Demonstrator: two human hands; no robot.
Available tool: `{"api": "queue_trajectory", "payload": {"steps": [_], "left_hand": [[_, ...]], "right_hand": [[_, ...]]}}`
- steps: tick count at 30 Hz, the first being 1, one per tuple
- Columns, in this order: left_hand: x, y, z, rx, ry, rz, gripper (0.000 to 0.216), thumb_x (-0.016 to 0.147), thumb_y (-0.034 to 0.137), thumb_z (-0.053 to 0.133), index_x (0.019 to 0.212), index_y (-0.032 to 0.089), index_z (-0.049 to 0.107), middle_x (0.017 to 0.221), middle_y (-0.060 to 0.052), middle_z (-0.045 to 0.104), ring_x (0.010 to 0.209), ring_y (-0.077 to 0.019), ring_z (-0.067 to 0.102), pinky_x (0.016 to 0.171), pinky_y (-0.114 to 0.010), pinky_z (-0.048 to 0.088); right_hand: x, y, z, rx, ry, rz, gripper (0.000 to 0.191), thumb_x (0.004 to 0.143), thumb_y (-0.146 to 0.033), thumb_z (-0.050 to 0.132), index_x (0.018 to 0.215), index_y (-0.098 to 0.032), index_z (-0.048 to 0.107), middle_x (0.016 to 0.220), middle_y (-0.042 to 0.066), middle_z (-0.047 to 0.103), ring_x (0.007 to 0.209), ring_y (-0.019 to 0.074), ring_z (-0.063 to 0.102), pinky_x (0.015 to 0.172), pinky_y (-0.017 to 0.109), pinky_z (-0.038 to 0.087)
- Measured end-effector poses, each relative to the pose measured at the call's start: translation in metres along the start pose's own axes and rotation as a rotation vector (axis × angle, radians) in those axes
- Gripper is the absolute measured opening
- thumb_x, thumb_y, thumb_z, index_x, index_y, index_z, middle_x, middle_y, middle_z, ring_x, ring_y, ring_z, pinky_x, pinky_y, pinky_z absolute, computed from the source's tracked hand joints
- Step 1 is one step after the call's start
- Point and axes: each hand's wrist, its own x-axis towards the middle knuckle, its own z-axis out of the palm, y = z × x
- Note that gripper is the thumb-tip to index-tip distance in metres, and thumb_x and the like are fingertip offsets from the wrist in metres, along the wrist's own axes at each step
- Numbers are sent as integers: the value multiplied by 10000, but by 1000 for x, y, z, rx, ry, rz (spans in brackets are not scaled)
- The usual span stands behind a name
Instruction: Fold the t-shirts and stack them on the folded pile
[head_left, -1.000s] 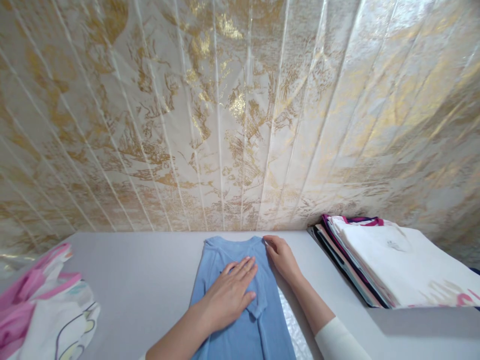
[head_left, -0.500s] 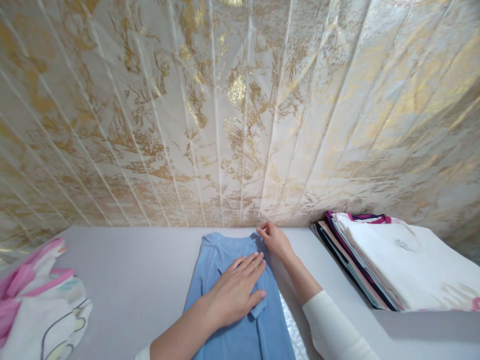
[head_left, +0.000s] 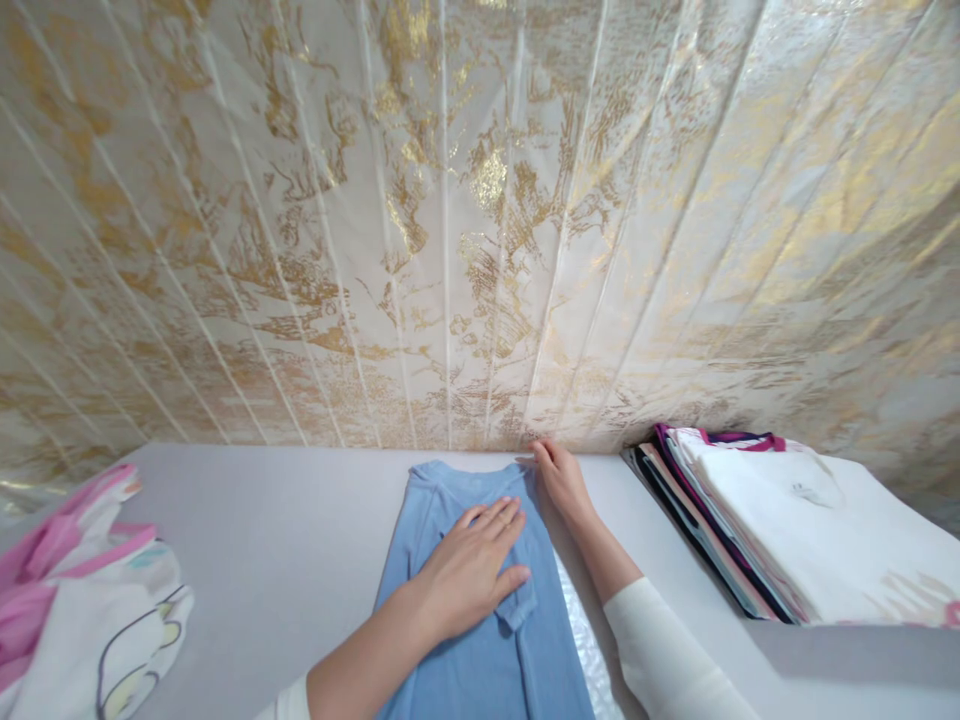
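Blue garment point(head_left: 484, 665) lies flat on pale table point(head_left: 285, 560), neckline point(head_left: 472, 487) near its far edge. Left hand point(head_left: 476, 565) open, palm down on cloth; right hand point(head_left: 562, 485) bent-fingered by garment's far right corner, grip unclear. Sliding left palm could ruck folded sleeve point(head_left: 519, 612).

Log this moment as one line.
left hand: flat on blue shirt | right hand: beside shirt's top right corner | folded stack: at right | pink-white garment: at left
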Motion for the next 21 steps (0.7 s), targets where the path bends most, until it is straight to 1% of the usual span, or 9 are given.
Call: {"api": "queue_trajectory", "payload": {"steps": [2, 4, 5, 8, 12, 15, 17, 19, 21], "left_hand": [[1, -3, 1, 20, 12, -30, 586, 1001, 453, 405, 1485, 131, 322, 1561, -120, 237, 1454, -237, 201, 1159, -410, 207], [1, -6, 5, 38, 20, -38, 607, 991, 455, 430, 1485, 120, 317, 1564, -134, 217, 1455, -249, 193, 1156, -416, 211], [1, -7, 7, 44, 31, -36, 610, 989, 456, 434, 1485, 120, 315, 1565, -137, 212, 1456, -252, 191, 1155, -420, 213], [0, -10, 16, 57, 84, -24, 606, 984, 466, 434, 1480, 133, 329, 1564, -140, 221, 1453, -262, 199, 1151, -435, 219], [0, -12, 20, 84, 120, -10, 613, 979, 491, 428, 1472, 136, 344, 1560, -138, 237, 1451, -252, 213, 1149, -425, 224], [0, -17, 13, 120, 129, -2, 539, 998, 420, 399, 1461, 144, 369, 1545, -120, 291, 1435, -231, 267, 1140, -406, 248], [-3, -25, 5, 132, 154, -13, 487, 1008, 341, 364, 1455, 148, 380, 1533, -111, 326, 1428, -216, 288, 1137, -403, 257], [-9, -34, -2, 131, 178, -40, 475, 1010, 290, 333, 1461, 143, 367, 1534, -110, 331, 1433, -208, 276, 1140, -406, 250], [-20, -42, -5, 136, 200, -75, 478, 1013, 277, 313, 1468, 136, 352, 1542, -111, 318, 1438, -205, 260, 1143, -404, 241]], "right_hand": [[-3, 2, -5, 31, 24, 18, 380, 861, -434, 388, 935, -159, 640, 689, 30, 665, 668, 196, 601, 666, 290, 433], [-6, 2, -5, 66, -4, 19, 363, 848, -412, 411, 990, -156, 626, 633, 5, 655, 615, 186, 597, 642, 284, 443], [-8, 2, -4, 82, -30, 13, 349, 838, -398, 429, 1001, -158, 623, 638, 2, 666, 621, 185, 610, 652, 284, 456], [-11, -1, 2, 103, -83, -7, 302, 806, -361, 472, 964, -168, 642, 730, 27, 714, 716, 196, 657, 734, 304, 483], [-13, -9, 2, 81, -79, -17, 264, 807, -322, 458, 897, -180, 661, 836, 59, 734, 817, 213, 664, 795, 335, 483], [-28, -20, 0, 65, -91, -32, 265, 824, -287, 433, 938, -190, 651, 929, 66, 730, 864, 210, 667, 805, 341, 501], [-48, -29, 2, 58, -113, -39, 290, 849, -269, 427, 1039, -199, 634, 1018, 68, 718, 927, 206, 671, 837, 349, 516], [-74, -39, 7, 11, -156, -100, 345, 888, -263, 424, 1184, -204, 590, 1193, 88, 670, 1095, 213, 631, 944, 382, 493], [-99, -49, 11, -119, -230, -238, 415, 931, -284, 422, 1324, -192, 517, 1401, 113, 537, 1304, 232, 487, 1066, 432, 411]]}}
